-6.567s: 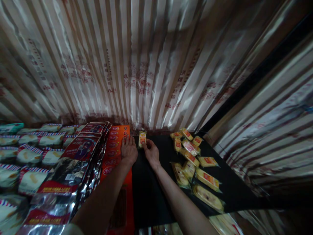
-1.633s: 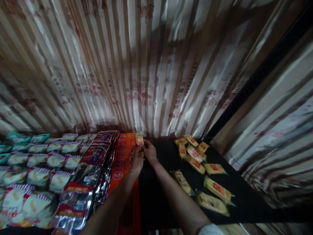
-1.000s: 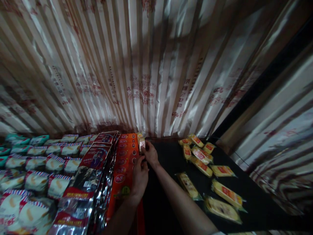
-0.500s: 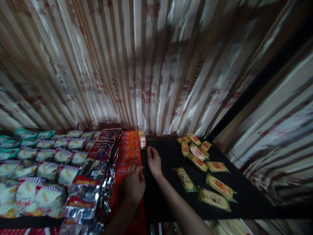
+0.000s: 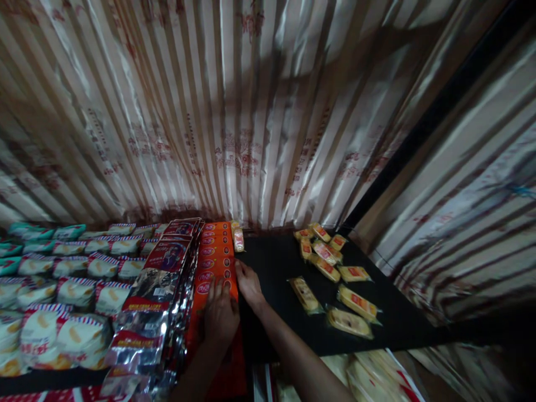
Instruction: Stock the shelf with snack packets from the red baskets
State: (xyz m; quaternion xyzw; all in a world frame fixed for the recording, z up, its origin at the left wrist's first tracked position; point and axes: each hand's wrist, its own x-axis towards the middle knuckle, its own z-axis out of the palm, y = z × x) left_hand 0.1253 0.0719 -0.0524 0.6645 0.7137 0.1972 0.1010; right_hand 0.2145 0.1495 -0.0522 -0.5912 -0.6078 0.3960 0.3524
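Observation:
A row of overlapping orange packets with round printed logos runs from the back of the black tabletop toward me. My left hand lies on top of them, palm down with the fingers stretched out. Along their right edge, my right hand stands on its side with the fingers extended and the fingertips against the packets. Neither hand has anything gripped in it. Just beyond the right hand, a few small yellow wrapped cakes stand beside the far end of the orange row. The nearest part of the row is hidden under my left forearm.
Silver-and-maroon pouches overlap left of the orange row, then rows of white snack bags and teal bags. Loose wrapped cakes lie on the black tabletop at right. Pale packets sit below its front edge. Printed sheeting hangs behind.
My right hand has come nearer, against the orange packets' right edge. My left hand has flattened onto them, its fingers stretching forward. The whole view has shifted slightly right.

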